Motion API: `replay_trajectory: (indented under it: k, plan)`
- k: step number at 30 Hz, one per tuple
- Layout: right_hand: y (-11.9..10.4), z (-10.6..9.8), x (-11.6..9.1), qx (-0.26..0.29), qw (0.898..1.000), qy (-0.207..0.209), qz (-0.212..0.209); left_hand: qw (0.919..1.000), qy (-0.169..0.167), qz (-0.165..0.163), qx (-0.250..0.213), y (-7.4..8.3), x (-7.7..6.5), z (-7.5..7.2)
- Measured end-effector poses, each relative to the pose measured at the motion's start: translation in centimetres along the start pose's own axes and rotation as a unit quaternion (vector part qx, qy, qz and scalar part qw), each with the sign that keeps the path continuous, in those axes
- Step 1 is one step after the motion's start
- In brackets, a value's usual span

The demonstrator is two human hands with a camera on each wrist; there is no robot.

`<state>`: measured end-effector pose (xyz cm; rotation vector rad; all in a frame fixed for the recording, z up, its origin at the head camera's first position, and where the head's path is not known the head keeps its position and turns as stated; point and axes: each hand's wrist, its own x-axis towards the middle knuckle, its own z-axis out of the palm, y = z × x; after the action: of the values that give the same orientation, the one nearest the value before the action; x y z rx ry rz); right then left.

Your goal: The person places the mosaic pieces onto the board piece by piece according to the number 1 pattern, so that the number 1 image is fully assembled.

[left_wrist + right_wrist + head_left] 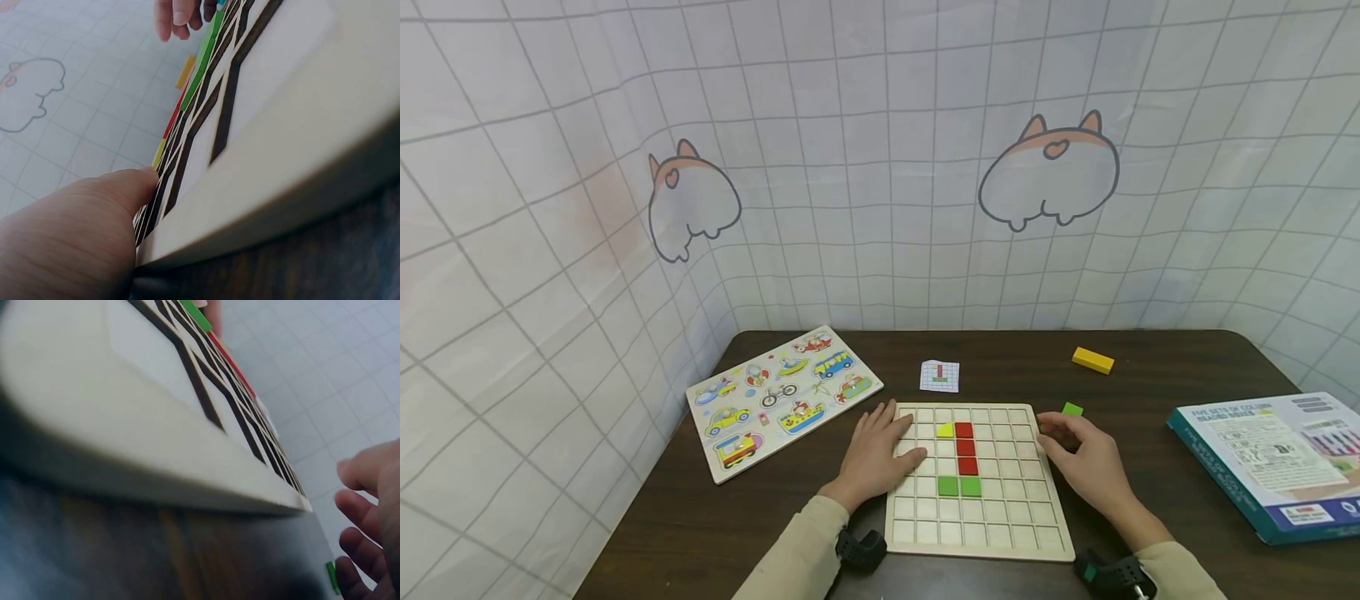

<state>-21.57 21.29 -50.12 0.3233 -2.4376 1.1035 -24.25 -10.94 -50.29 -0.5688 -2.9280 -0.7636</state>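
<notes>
A pale wooden grid board (1027, 533) lies in front of me, holding three red squares (966, 447) in a column, two green squares (948, 486) below them and a yellow triangular-looking piece (944, 430) beside the top red one. My left hand (874, 454) rests on the board's left edge with fingers spread. In the left wrist view its thumb (128, 187) lies along the board. My right hand (1086, 460) is at the right edge, fingers loosely bent and nothing held. Just beyond those fingers lies a loose green piece (1072, 409), partly visible in the right wrist view.
A small printed card (939, 376) with a grid pattern lies behind the board. Farther back right is a yellow block (1093, 360). A vehicle picture puzzle board (782, 400) lies at the left, and a teal-edged box (1262, 467) at the right. A tiled-pattern curtain hangs behind.
</notes>
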Motion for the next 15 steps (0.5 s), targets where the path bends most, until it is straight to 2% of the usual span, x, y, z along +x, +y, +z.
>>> replay_trajectory:
  k: [7, 15]
  plan:
    - [1.0, -0.4, 0.3, -0.019, 0.999, 0.028, 0.029, 1.0, -0.005, -0.008, 0.002, -0.1, 0.0, 0.1]
    - [2.1, -0.8, 0.5, -0.054, 0.997, 0.049, 0.04, 1.0, -0.005, -0.007, 0.005, -0.1, 0.0, 0.1]
